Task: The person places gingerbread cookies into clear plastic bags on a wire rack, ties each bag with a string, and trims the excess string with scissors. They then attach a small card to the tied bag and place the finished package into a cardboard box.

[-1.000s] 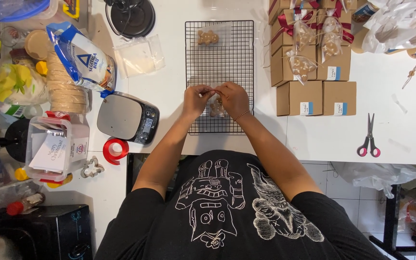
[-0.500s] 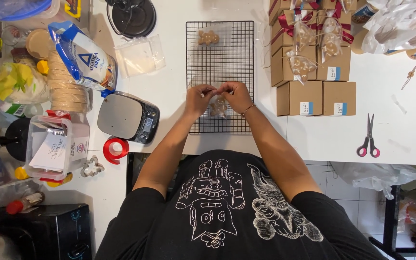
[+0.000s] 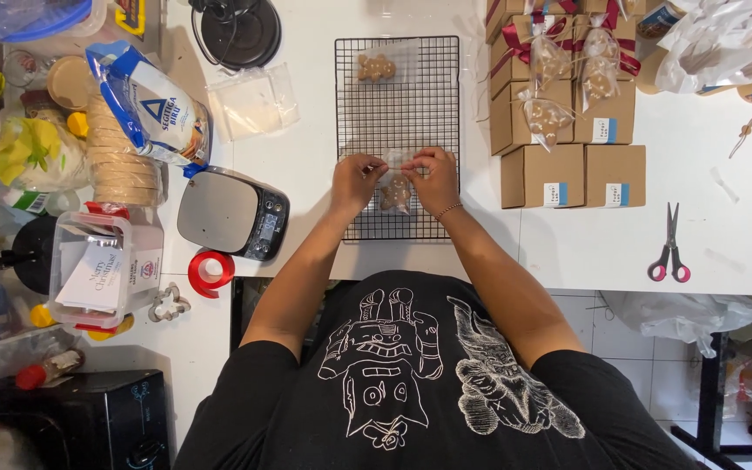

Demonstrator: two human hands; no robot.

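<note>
Brown cardboard boxes point(image 3: 572, 174) with small blue-and-white labels stand at two o'clock. A blue-and-white bag point(image 3: 151, 109) lies at ten o'clock. The scale's dark screen point(image 3: 270, 232) sits at nine.

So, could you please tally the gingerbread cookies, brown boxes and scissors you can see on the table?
Gingerbread cookies: 5, one bagged cookie held by the left hand and right hand, one on the rack, three bagged on the boxes
Front-row brown boxes: 2; the stack behind is too covered to count
Scissors: 1
Total: 8
</note>
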